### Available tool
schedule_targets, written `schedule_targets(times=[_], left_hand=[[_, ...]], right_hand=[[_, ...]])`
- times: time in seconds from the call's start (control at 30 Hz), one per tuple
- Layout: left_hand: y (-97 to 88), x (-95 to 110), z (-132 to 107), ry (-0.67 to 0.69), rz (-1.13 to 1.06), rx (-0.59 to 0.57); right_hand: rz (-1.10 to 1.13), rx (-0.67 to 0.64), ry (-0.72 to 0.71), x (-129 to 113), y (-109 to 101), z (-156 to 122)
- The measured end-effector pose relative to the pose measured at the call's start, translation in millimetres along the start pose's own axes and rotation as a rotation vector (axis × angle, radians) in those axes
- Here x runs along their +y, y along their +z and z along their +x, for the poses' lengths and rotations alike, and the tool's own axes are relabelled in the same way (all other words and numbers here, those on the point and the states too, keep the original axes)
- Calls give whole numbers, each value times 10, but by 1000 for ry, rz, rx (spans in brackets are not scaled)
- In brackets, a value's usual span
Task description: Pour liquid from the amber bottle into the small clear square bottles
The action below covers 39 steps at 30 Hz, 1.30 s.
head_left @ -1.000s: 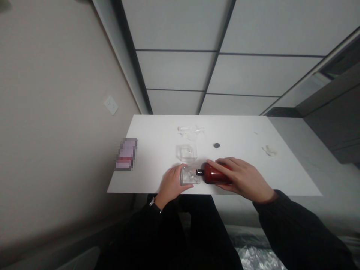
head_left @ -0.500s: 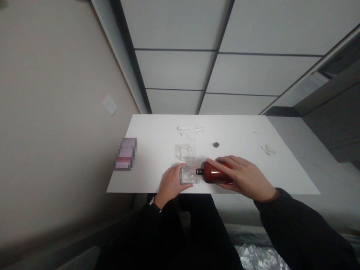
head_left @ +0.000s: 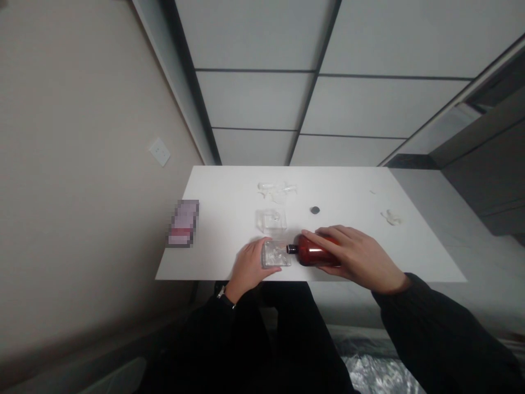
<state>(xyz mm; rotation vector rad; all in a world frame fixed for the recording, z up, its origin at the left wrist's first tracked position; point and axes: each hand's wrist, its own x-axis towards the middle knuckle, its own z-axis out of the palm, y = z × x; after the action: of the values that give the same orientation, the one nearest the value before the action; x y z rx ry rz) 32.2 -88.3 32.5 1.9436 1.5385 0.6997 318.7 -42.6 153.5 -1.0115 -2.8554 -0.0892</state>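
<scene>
My left hand (head_left: 249, 268) is wrapped around the left side of a clear square container (head_left: 275, 254) at the table's front edge, thumb along the near side. What looks like clear liquid, rippled, shows inside it. In my right hand (head_left: 361, 257) is a reddish-brown bottle (head_left: 314, 250), gripped around its body and tipped with its dark neck pointing left. The uncapped mouth is at the container's right rim; I cannot make out a stream from it. Just beyond the container sits a second clear square piece (head_left: 274, 220). A small dark round cap (head_left: 315, 210) lies behind the bottle.
Clear tube-like items and thin plastic (head_left: 278, 190) lie toward the back of the white table (head_left: 221, 219). A crumpled whitish scrap (head_left: 391, 218) is at the right. A blurred pink and purple box (head_left: 183, 223) stands at the left edge, by the wall.
The bottle has shifted very slightly right, and the rippled look inside the container differs. Both hands keep their holds; the other things on the table stay in place.
</scene>
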Motion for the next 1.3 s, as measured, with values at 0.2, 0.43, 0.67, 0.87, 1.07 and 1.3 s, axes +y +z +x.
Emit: schedule_targets(times=[0.2, 0.43, 0.67, 0.87, 1.07, 1.3], left_hand=[[-2, -10, -3, -1, 11, -5], [0, -18, -3, 2, 14, -7], [-2, -19, -7, -5, 20, -12], [11, -27, -7, -8, 27, -11], [24, -50, -3, 5, 29, -2], [18, -48, -4, 12, 28, 4]], right_hand=[[-14, -6, -2, -3, 3, 6], [-18, -9, -5, 9, -15, 7], [-27, 0, -12, 9, -51, 14], [-51, 5, -14, -10, -92, 25], [-50, 16, -17, -4, -118, 40], [-54, 4, -25, -7, -147, 35]])
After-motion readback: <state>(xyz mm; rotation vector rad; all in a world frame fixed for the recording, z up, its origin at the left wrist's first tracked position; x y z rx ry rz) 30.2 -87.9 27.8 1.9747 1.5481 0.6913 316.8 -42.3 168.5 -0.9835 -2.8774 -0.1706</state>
